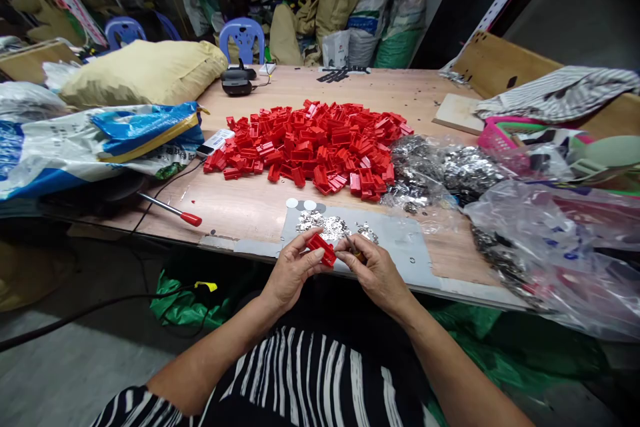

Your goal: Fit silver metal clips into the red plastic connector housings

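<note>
My left hand (295,267) is closed around a small red plastic housing (322,250), tilted, its hollow side showing. Close beside it, my right hand (373,270) pinches a slim dark tool with a yellowish part (358,253); its exact kind is too small to make out. The right fingertips meet the near end of the housing. Just beyond both hands, small shiny metal pieces (325,223) lie loose on a grey mat (407,250). A large heap of similar red plastic housings (310,143) covers the middle of the table.
Clear plastic bags of metal pieces (425,170) sit right of the heap, near a pink basket (500,140). A red-tipped metal rod (190,218) juts over the table's left side. Sacks (145,73) and a black device (237,83) stand farther back. Green bags (185,300) hang below.
</note>
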The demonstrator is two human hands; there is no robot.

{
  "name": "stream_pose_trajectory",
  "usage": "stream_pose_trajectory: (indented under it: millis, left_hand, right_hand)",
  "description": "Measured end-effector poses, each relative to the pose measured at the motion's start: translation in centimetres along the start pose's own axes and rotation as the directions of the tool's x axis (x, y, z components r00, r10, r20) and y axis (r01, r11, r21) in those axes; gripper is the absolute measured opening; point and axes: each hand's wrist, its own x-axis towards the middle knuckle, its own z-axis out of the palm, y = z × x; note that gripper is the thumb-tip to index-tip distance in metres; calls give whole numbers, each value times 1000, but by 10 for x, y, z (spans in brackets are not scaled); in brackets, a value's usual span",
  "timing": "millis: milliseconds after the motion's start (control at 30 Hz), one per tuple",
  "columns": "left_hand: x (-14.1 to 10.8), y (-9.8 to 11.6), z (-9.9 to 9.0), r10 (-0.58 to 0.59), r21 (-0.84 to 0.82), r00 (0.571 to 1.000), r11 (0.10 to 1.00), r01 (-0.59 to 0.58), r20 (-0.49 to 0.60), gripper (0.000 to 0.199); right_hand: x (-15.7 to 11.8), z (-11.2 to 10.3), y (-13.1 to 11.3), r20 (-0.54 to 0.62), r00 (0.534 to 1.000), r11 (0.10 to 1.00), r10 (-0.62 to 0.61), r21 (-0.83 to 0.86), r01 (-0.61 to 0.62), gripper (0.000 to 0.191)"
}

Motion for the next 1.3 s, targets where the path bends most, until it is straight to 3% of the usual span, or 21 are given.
stream_pose_trajectory:
  millis: [267,433,600,700,767,867,1000,1300]
  left_hand:
    - [1,-1,-1,5,35,1000,999,-5,-9,48]
    - [2,-5,-5,59,136,997,989,-66,54,44]
    - [2,-6,-7,79,182,994,979,-92,74,42]
    - [4,-7,-12,123,236,989,962,-138,77,42]
    - [6,-7,-18,192,327,977,921,-213,95,39]
    - [11,-6,-28,296,530,947,786,-317,127,34]
    - [16,-3,-36,317,706,936,629,-326,150,34]
    - [21,1,-39,281,712,931,603,-360,232,42]
  right_hand:
    - [-3,-3,6,81,994,997,-70,-22,72,14]
    - [-5,-4,12,178,980,995,-95,26,92,9]
    - [-9,-3,12,112,993,1000,19,-13,-18,15]
    - [-11,-5,14,75,997,996,-32,-79,38,23]
    - [-13,-4,16,77,994,987,-73,-140,83,26]
    - [-14,0,21,100,993,975,-69,-204,89,28]
    - [-12,8,24,105,994,966,-26,-255,52,21]
    - [-7,13,28,166,985,948,-37,-306,87,19]
